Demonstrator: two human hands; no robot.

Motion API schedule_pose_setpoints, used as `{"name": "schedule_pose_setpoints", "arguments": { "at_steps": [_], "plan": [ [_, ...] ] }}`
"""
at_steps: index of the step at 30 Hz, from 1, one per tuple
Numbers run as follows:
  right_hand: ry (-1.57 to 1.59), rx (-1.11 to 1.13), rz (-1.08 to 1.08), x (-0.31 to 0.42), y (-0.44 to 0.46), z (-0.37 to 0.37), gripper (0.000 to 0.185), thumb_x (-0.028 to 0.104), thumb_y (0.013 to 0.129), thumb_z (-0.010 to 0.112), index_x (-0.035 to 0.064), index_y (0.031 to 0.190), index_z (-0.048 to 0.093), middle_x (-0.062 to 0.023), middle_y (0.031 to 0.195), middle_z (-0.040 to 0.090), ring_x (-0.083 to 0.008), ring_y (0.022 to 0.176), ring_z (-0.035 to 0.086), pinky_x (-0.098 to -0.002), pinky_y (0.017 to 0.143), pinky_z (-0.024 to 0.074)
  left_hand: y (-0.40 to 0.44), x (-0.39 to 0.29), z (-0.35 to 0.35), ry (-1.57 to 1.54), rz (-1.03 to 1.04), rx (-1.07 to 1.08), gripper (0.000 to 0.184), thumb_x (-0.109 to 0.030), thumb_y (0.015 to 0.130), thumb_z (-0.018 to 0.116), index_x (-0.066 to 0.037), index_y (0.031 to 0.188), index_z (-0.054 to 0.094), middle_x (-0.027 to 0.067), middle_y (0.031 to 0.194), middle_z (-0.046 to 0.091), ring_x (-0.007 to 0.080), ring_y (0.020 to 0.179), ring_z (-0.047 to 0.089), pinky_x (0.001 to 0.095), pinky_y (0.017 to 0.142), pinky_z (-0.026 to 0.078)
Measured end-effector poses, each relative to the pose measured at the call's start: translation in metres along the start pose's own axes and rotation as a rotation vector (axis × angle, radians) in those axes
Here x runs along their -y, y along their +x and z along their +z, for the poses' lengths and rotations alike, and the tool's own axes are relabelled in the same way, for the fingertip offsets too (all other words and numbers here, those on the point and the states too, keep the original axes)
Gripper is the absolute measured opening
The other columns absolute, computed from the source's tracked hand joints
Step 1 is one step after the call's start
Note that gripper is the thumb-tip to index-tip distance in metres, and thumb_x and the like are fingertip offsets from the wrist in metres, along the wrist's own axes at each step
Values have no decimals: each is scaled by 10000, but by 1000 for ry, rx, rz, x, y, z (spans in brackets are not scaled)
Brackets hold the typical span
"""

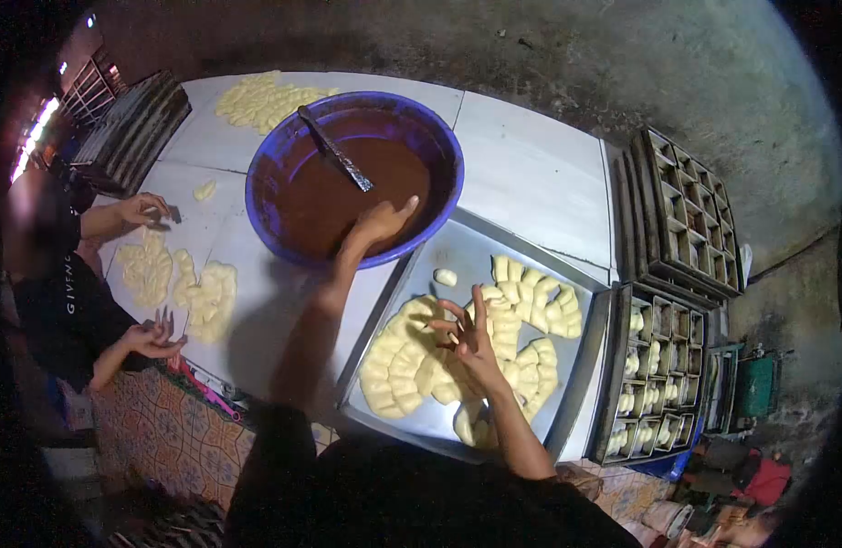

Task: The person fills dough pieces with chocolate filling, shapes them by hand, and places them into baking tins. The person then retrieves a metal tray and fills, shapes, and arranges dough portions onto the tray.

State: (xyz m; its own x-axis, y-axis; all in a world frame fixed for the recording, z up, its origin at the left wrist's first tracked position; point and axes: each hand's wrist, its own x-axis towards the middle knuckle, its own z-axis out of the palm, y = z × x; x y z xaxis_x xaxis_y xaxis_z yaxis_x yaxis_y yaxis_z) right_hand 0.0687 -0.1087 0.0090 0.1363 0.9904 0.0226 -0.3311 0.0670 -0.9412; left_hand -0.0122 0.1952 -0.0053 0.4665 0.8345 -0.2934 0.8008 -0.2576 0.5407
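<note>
My left hand (384, 225) reaches into a purple basin (447, 155) holding a brown, loose or paste-like mass (348, 201). One digit points up and right; the other fingertips are hidden against the brown mass. Over a metal tray (366, 388) my right hand (471, 345) hovers with its fingers spread. A small pale spot shows among those fingers, too small to tell apart from a fingertip. Below and around it lie clusters of pale yellow dough pieces (398, 361). One small dough piece (446, 277) sits alone near the tray's upper left.
A taped-handle tool (334, 148) rests in the basin. Stacked compartment moulds (686, 210) stand at right, with a dough-filled mould (649, 374) in front. More dough (266, 100) lies on the white table (531, 155). At left, a co-worker's hands (152, 338) are over other dough.
</note>
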Motion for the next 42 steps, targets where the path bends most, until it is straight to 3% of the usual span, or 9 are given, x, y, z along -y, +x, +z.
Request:
{"name": "schedule_pose_setpoints", "arguments": {
  "at_steps": [3,11,13,15,17,21,23,26,42],
  "plan": [
    [19,-59,-21,-2,10,-7,1099,547,776,703,248,1513,-55,-152,1416,349,-227,1159,521,-356,884,459,-25,-22,-22,-232,-16,239,749,-602,927,369,73,1134,619,306,1097,610,444,1140,533,498,974,393],
    [354,-285,95,-13,13,-5,635,204,977,515,31,1481,170,-123,1253,525,-197,1010,589,-281,805,507,-163,-74,-9,-308,230,-408,582,-471,973,396,34,908,676,298,948,634,410,913,617,449,867,470],
    [658,-292,207,-14,10,-3,596,166,983,498,-22,1463,199,-105,1171,570,-193,972,601,-280,831,514,-189,-67,10,-1127,97,14,547,-434,983,393,36,994,672,242,996,651,334,940,630,390,862,481],
    [614,-376,236,-21,3,3,281,139,970,523,-49,1174,572,-106,1086,598,-150,943,596,-267,767,515,-205,-47,47,-1607,50,235,418,-298,983,442,31,1167,623,145,1057,657,207,983,625,300,854,488],
    [289,-482,358,-9,-13,4,201,124,946,572,-14,1074,643,-94,1065,595,-112,879,580,-237,717,491,-231,-61,57,-1515,-58,23,351,-193,957,503,32,1211,593,132,1072,650,171,954,617,273,833,482],
    [-680,-438,-213,10,-42,16,308,69,846,649,-43,1132,622,-107,1065,561,-195,907,527,-306,791,443,-273,-73,66,-1094,124,11,479,66,848,498,28,1326,502,-20,870,529,58,759,473,193,683,416],
    [-926,-298,-370,16,-57,14,407,-13,782,648,20,1186,615,-143,1078,536,-273,965,511,-332,852,432,-280,-64,81,-893,242,9,541,168,814,502,33,1337,473,158,1251,549,198,1103,568,262,940,452],
    [-840,-254,-433,21,-67,2,326,1,782,625,29,1105,661,-109,1123,531,-217,887,529,-305,765,439,-287,-60,89,-795,430,-100,565,92,833,529,15,1382,420,169,1177,578,132,875,603,237,726,478],
    [-433,-358,-338,49,-102,-9,194,20,781,707,-13,970,673,-99,1011,556,-163,914,589,-295,744,512,-313,-69,106,-1287,476,98,223,-59,890,642,52,1083,627,99,1036,613,171,884,644,273,760,557]
  ]
}}
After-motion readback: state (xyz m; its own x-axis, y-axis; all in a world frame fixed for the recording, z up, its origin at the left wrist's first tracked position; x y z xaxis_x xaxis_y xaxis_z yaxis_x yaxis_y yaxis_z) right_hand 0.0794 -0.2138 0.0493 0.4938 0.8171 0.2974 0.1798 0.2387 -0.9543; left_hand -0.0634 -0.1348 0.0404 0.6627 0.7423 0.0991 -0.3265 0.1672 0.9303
